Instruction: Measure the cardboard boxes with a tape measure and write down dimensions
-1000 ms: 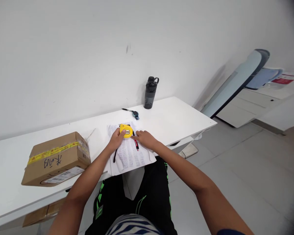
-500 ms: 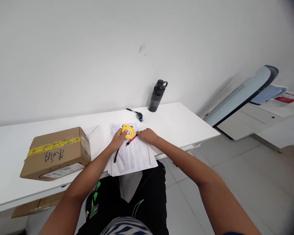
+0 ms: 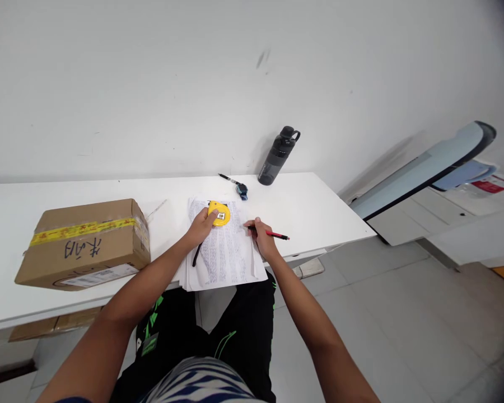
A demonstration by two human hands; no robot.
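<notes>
A yellow tape measure [image 3: 219, 213] rests on a stack of printed papers [image 3: 225, 253] on the white table [image 3: 302, 207]. My left hand [image 3: 200, 226] grips the tape measure from its left side, and a black strap [image 3: 196, 256] trails from it over the papers. My right hand [image 3: 262, 238] is closed round a red and black pen [image 3: 273, 233], held level at the papers' right edge with its tip pointing left.
A taped cardboard box [image 3: 84, 242] sits at the table's left. A dark water bottle [image 3: 277, 157] stands by the wall, with a small blue item and a black pen [image 3: 237, 187] near it. Boards [image 3: 424, 168] lean at the right. My dark-trousered legs [image 3: 218, 330] are under the table edge.
My right hand has lifted the red pen off the papers and drawn it back to their right edge. My left hand stays on the tape measure. The view has shifted right.
</notes>
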